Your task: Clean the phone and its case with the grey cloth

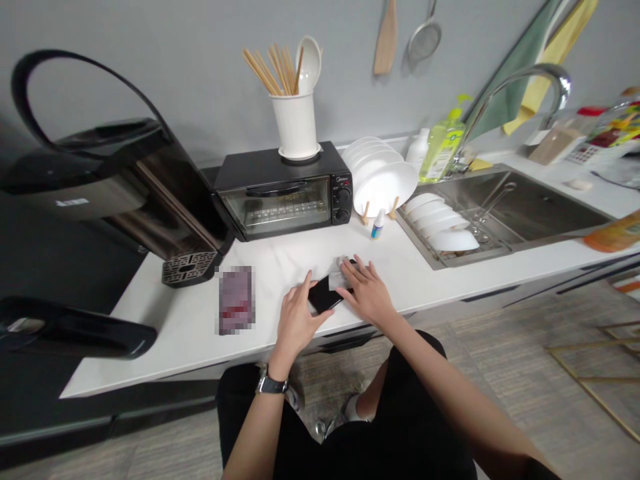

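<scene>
A black smartphone (321, 295) lies flat on the white counter, its dark side facing up. My left hand (299, 311) grips its left end, thumb along the near edge and fingers at the far side. Over the other end, my right hand (367, 291) presses a crumpled grey-white cloth or tissue (339, 275) onto the surface, fingers together on top of it. The right end of the phone is partly hidden under that hand and the wipe. Behind them stands a small white spray bottle (379, 224) with a blue label.
A blurred-out purple item (237, 300) lies left of the phone. Farther back are a toaster oven (285, 207) carrying a utensil holder (295, 123), and a rack of white plates (380, 183). A sink (540, 203) is right; a black drinks machine (165, 193) stands left.
</scene>
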Motion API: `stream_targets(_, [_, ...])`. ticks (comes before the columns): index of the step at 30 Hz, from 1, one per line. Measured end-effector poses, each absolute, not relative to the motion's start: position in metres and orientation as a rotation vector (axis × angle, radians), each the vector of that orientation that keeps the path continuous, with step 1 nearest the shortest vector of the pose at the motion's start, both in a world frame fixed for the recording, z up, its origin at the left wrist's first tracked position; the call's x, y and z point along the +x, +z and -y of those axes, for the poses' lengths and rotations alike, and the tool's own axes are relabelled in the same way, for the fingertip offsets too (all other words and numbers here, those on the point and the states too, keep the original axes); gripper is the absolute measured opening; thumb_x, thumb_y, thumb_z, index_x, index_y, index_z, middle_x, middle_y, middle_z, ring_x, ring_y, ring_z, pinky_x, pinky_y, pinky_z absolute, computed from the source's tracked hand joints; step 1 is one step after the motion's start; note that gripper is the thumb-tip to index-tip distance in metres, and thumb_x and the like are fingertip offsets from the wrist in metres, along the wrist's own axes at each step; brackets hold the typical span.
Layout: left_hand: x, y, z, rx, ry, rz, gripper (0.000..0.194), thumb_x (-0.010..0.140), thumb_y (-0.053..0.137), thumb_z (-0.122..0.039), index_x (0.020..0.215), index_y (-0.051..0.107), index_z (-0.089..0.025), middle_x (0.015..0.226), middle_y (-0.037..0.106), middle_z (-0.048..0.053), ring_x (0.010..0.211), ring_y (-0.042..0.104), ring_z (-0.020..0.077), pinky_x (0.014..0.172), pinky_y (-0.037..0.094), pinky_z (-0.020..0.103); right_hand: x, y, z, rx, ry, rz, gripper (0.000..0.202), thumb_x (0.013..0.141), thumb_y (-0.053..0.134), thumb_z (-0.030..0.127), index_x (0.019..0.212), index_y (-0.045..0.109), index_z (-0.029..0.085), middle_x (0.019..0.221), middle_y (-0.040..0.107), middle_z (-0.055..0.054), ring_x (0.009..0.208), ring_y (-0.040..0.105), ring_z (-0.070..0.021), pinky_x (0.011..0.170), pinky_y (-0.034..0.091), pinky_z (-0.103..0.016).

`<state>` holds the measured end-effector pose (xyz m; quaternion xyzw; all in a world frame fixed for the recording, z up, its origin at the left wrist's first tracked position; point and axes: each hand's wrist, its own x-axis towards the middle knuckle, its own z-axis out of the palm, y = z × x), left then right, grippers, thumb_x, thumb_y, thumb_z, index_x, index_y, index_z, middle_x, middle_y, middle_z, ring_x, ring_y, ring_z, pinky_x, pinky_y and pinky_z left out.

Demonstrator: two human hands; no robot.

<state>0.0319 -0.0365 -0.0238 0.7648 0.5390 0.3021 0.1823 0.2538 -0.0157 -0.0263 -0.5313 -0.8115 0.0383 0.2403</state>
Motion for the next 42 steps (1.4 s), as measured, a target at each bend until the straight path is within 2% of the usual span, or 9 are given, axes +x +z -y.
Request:
stream_targets(5, [0.029, -0.029, 0.040, 2.235, 0.843, -1.570, 0.094, 0.091, 0.071, -0.028, 0.169, 0.020, -0.020, 0.144, 0.063, 0.017, 0.125, 0.060, 0.0347, 0.108, 0.047, 0.051, 0.202, -0.026, 0.042, -1.199, 0.241, 2.361, 0.071, 0.107, 0.048, 0.056, 0.164, 0.037, 0.015, 0.165, 0.045, -0.016, 0.160, 0.032, -0.0324, 0.129, 0.024, -0.063])
stream_targets(12, [0.032, -0.022, 0.040, 2.166, 0.869, -1.505, 0.104, 0.086, 0.082, -0.033, 0.169, 0.019, -0.028, 0.145, 0.064, 0.010, 0.131, 0.057, 0.0327, 0.114, 0.044, 0.050, 0.274, -0.029, 0.045, -1.434, 0.118, 2.249, 0.060, 0.109, 0.047, 0.049, 0.164, 0.039, 0.026, 0.165, 0.047, -0.007, 0.162, 0.024, -0.0353, 0.127, 0.022, -0.070])
stream_targets(17, [0.033, -0.023, 0.039, 2.156, 0.871, -1.496, 0.101, 0.088, 0.079, -0.033, 0.169, 0.020, -0.027, 0.144, 0.065, 0.012, 0.131, 0.057, 0.0328, 0.115, 0.043, 0.050, 0.241, -0.026, 0.018, -1.443, 0.125, 2.186, 0.064, 0.106, 0.052, 0.055, 0.160, 0.048, 0.019, 0.160, 0.052, -0.011, 0.161, 0.028, -0.0375, 0.128, 0.021, -0.069])
stream_targets(20, [0.030, -0.024, 0.041, 2.174, 0.838, -1.505, 0.100, 0.090, 0.074, -0.028, 0.170, 0.016, -0.021, 0.145, 0.062, 0.016, 0.128, 0.058, 0.0336, 0.110, 0.047, 0.050, 0.203, -0.025, 0.039, -1.293, 0.223, 2.283, 0.070, 0.106, 0.049, 0.058, 0.161, 0.044, 0.015, 0.162, 0.050, -0.013, 0.160, 0.029, -0.0351, 0.129, 0.023, -0.066])
stream_targets(24, [0.028, -0.024, 0.042, 2.177, 0.829, -1.500, 0.106, 0.085, 0.075, -0.020, 0.171, 0.013, -0.024, 0.147, 0.061, 0.015, 0.130, 0.056, 0.0334, 0.111, 0.047, 0.050, 0.218, -0.027, 0.071, -1.248, 0.256, 2.343, 0.069, 0.105, 0.052, 0.058, 0.163, 0.041, 0.023, 0.163, 0.050, -0.008, 0.161, 0.028, -0.0337, 0.129, 0.024, -0.067])
stream_targets(27, [0.030, -0.023, 0.040, 2.154, 0.860, -1.505, 0.105, 0.085, 0.079, -0.026, 0.170, 0.016, -0.028, 0.147, 0.063, 0.011, 0.131, 0.056, 0.0328, 0.114, 0.045, 0.051, 0.259, -0.029, 0.063, -1.415, 0.157, 2.256, 0.062, 0.107, 0.050, 0.050, 0.164, 0.041, 0.026, 0.162, 0.050, -0.007, 0.162, 0.026, -0.0356, 0.127, 0.024, -0.070])
stream_targets(31, [0.033, -0.023, 0.038, 2.155, 0.868, -1.489, 0.102, 0.087, 0.081, -0.035, 0.169, 0.020, -0.029, 0.146, 0.064, 0.010, 0.131, 0.057, 0.0331, 0.115, 0.043, 0.051, 0.268, -0.029, 0.025, -1.556, 0.069, 2.106, 0.061, 0.108, 0.048, 0.051, 0.161, 0.046, 0.022, 0.162, 0.051, -0.010, 0.161, 0.026, -0.0391, 0.127, 0.018, -0.072])
stream_targets(37, [0.030, -0.026, 0.042, 2.176, 0.848, -1.507, 0.097, 0.090, 0.071, -0.024, 0.170, 0.017, -0.023, 0.150, 0.059, 0.016, 0.131, 0.056, 0.0336, 0.112, 0.047, 0.050, 0.196, -0.026, 0.042, -1.331, 0.222, 2.235, 0.069, 0.107, 0.048, 0.057, 0.161, 0.046, 0.015, 0.161, 0.052, -0.013, 0.160, 0.030, -0.0353, 0.129, 0.021, -0.065])
stream_targets(42, [0.030, -0.025, 0.043, 2.172, 0.855, -1.517, 0.105, 0.086, 0.077, -0.025, 0.170, 0.014, -0.025, 0.147, 0.062, 0.013, 0.132, 0.056, 0.0334, 0.113, 0.046, 0.050, 0.234, -0.031, 0.071, -1.338, 0.212, 2.278, 0.064, 0.107, 0.049, 0.053, 0.164, 0.041, 0.025, 0.163, 0.049, -0.007, 0.161, 0.027, -0.0350, 0.128, 0.023, -0.068])
